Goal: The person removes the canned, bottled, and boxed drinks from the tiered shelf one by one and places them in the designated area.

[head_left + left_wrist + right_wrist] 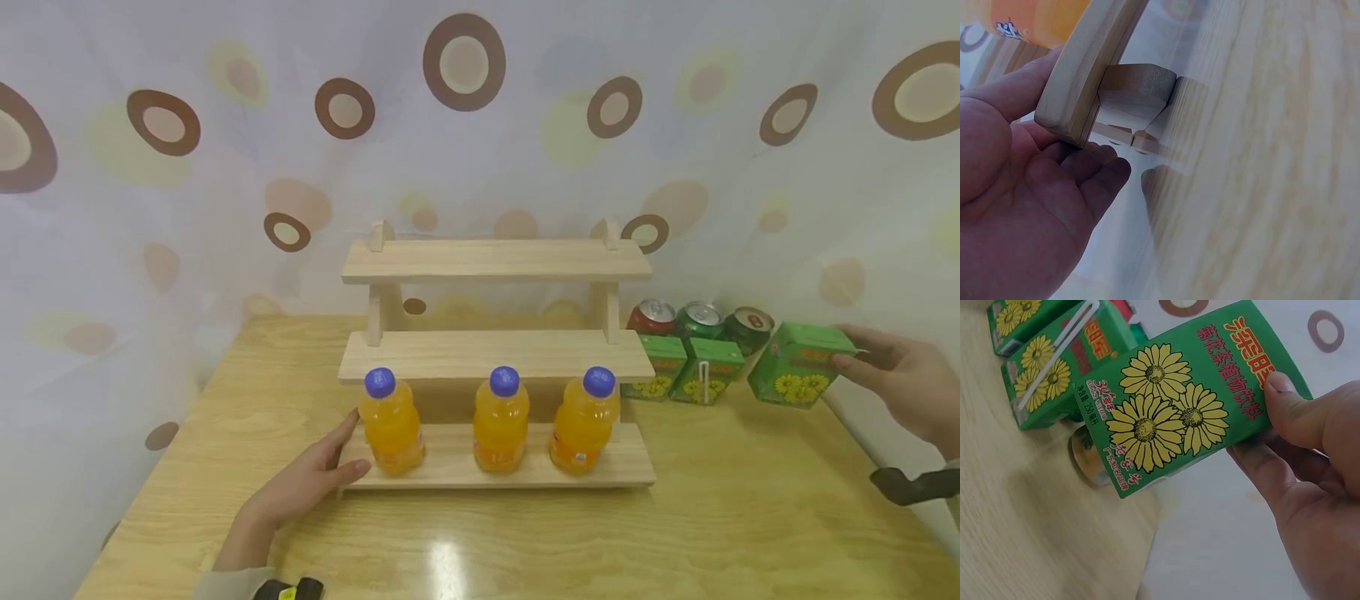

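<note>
My right hand [903,379] grips a green drink carton [802,367] with yellow flowers by its right edge, tilted. The right wrist view shows the thumb on the carton's front [1172,400] and fingers behind. At the left end of the wooden rack, my left hand [303,483] holds the bottom shelf [450,475]: in the left wrist view the thumb lies over the board's end [1079,81] and the other fingers curl beneath it. Three orange drink bottles with blue caps stand on that shelf: a left bottle [393,429], a middle bottle [501,425] and a right bottle [585,425].
Right of the rack stand two more green cartons, one partly behind the shelf [652,367] and one with a white straw [705,375]. Behind them are a red can [651,317] and two green cans [701,317]. The rack's middle shelf [495,354] and top shelf [495,260] rise behind the bottles.
</note>
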The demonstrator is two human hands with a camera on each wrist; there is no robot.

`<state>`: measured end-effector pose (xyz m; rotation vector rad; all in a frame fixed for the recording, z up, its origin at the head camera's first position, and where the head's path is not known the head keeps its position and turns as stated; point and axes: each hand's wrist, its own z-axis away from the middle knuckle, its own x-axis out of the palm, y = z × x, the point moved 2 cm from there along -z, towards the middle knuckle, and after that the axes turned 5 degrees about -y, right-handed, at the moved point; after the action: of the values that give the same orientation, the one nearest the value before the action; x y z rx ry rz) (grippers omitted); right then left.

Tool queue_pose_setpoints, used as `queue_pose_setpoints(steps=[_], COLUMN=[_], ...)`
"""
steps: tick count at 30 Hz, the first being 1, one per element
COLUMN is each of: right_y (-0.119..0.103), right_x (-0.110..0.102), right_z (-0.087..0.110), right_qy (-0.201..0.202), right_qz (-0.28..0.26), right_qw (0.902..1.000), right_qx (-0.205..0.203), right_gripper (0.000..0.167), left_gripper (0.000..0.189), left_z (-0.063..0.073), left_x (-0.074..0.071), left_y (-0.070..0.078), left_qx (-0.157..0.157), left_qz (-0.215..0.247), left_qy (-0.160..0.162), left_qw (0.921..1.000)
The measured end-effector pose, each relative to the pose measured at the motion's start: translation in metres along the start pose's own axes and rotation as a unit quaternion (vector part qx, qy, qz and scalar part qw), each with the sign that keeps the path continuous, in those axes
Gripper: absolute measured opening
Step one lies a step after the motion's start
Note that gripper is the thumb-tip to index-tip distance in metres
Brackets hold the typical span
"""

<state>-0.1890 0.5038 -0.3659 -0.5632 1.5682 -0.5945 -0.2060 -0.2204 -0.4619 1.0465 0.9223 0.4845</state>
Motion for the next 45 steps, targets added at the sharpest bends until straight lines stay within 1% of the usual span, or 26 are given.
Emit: queue_pose_setpoints(steps=[4,8,12,15,18,21,24,27,29,31,33,34,36,39,41,45], right_y=[0.011,0.018,0.023,0.027,0.032,0.038,0.043,0.045,0.045,0.045,0.044,0.044,0.044,0.043,0.04,0.031], right_x=[0.005,0.013,0.02,0.024,0.028,0.033,0.038,0.042,0.044,0.045,0.045,0.045,0.044,0.04,0.037,0.032], right_z=[-0.005,-0.009,-0.015,-0.019,-0.022,-0.024,-0.024,-0.024,-0.025,-0.025,-0.025,-0.024,-0.023,-0.021,-0.019,-0.012], right_qy=[-0.01,-0.036,-0.055,-0.061,-0.055,-0.052,-0.064,-0.077,-0.079,-0.079,-0.078,-0.073,-0.064,-0.046,-0.039,-0.012], right_qz=[0.028,0.032,0.023,0.026,0.055,0.065,0.025,-0.002,-0.008,0.003,-0.002,-0.003,-0.02,-0.048,-0.075,-0.075], right_qw=[0.9995,0.9988,0.9981,0.9977,0.9968,0.9964,0.9976,0.9967,0.9964,0.9964,0.9966,0.9971,0.9977,0.9976,0.9959,0.9961], right_qx=[-0.002,0.008,0.018,0.016,0.014,0.012,0.012,0.023,0.027,0.03,0.026,0.022,0.009,-0.017,-0.032,-0.045], right_gripper=[0.063,0.066,0.068,0.068,0.068,0.067,0.067,0.069,0.07,0.071,0.071,0.071,0.07,0.069,0.069,0.067], left_gripper=[0.086,0.087,0.088,0.087,0.086,0.085,0.085,0.086,0.085,0.085,0.085,0.085,0.084,0.084,0.084,0.085], left_z=[0.0,-0.001,-0.001,-0.002,-0.002,-0.002,-0.002,-0.002,-0.001,-0.001,-0.001,-0.002,-0.002,-0.002,-0.002,-0.002], left_x=[0.0,0.0,0.0,0.0,0.0,0.0,0.001,0.0,0.0,0.0,-0.001,-0.001,-0.001,-0.001,-0.001,-0.001], left_y=[-0.001,-0.004,-0.005,-0.004,-0.004,-0.004,-0.004,-0.004,-0.004,-0.003,-0.002,-0.002,-0.002,-0.002,-0.002,-0.002], left_qx=[0.001,0.002,-0.002,0.007,0.016,0.017,0.016,0.018,0.022,0.027,0.03,0.03,0.029,0.027,0.025,0.024], left_qz=[0.003,0.01,0.015,0.016,0.015,0.015,0.015,0.01,0.008,0.007,0.009,0.009,0.009,0.008,0.008,0.011], left_qy=[-0.003,-0.008,-0.009,-0.007,-0.008,-0.007,-0.007,-0.005,-0.003,-0.003,-0.004,-0.004,-0.005,-0.006,-0.005,-0.009], left_qw=[1.0,0.9999,0.9998,0.9998,0.9997,0.9997,0.9997,0.9998,0.9997,0.9996,0.9995,0.9995,0.9995,0.9996,0.9997,0.9996])
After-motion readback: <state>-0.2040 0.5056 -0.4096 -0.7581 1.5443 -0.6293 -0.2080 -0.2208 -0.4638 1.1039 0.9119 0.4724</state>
